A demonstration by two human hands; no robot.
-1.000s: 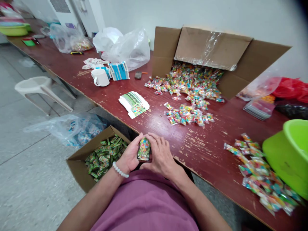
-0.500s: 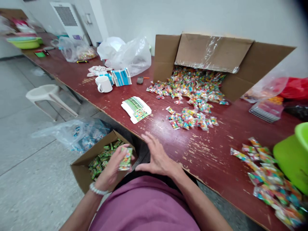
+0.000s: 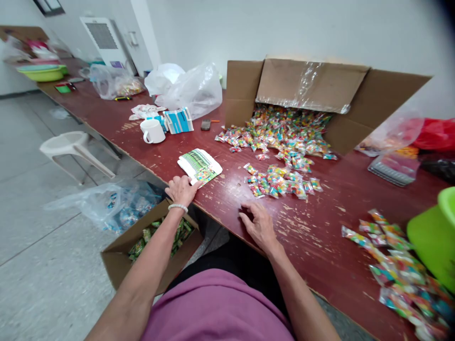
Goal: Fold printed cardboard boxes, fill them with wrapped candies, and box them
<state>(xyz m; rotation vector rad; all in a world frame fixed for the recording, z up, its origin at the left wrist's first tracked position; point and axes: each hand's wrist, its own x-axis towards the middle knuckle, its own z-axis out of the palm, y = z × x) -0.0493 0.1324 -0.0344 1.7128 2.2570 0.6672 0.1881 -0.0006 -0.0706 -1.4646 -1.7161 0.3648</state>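
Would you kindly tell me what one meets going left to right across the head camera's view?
White plastic stool, white handled mug, flat green-and-white printed cartons, person's right hand, bright green plastic tub.

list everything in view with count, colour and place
table: one, dark red, across middle
large cardboard box: one, brown, table's back
wrapped candies: many, multicoloured, box mouth and table
flattened cartons: count unclear, green-white, table's near edge
mug: one, white, beyond cartons
packaging: count unclear, blue-white, beside mug
plastic bags: several, mostly clear, on and below table
stool: one, white, left side
open box: one, brown, below table, left
packets: many, green, inside open box
basin: one, lime green, right edge
vented unit: one, white, back left
distant clutter: count unclear, mixed colours, far left
left hand: one, white bracelet, at flattened cartons
right hand: one, open, over table
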